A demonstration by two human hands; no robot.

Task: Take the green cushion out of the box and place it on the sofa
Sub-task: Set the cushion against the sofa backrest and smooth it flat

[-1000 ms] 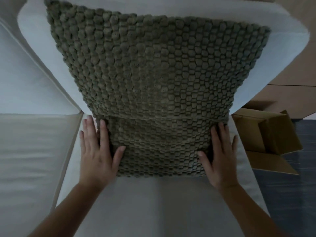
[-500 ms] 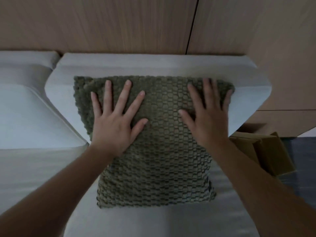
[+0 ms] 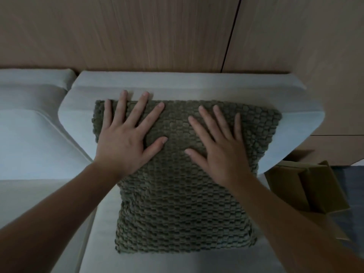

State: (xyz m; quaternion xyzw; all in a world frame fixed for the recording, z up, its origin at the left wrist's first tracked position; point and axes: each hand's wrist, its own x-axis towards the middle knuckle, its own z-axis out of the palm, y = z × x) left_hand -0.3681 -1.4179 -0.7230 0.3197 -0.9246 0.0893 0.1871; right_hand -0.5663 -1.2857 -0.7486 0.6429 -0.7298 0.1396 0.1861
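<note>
Cushion (image 3: 181,209), green and knobbly in weave, is seen resting on the sofa (image 3: 137,259), its lower edge on the pale seat and its upper part leaned against the back pad (image 3: 197,89). Nearest the camera, two bare forearms are seen reaching in from the lower corners toward it. The left hand (image 3: 126,142) is laid flat on the upper left part of the cushion, fingers spread wide; two fingertips reach past the top edge onto the pad behind. The right hand (image 3: 220,150) is laid flat on the upper right part, fingers spread, all of them on the green fabric. Neither grip is closed on anything: both palms are open and pressed against the cushion face, with nothing held. The thumbs point toward each other, with a strip of weave left bare between them.

To the left, a second seat and back pad (image 3: 29,138) of the same pale cloth are seen just beside the first. To the right, past the sofa's edge, a cardboard box (image 3: 307,186) is seen on the dark floor (image 3: 352,186), flaps open; its inside cannot be made out. Farthest back, the wall (image 3: 137,32) is covered by wood-grain panels, split by a thin dark seam.
</note>
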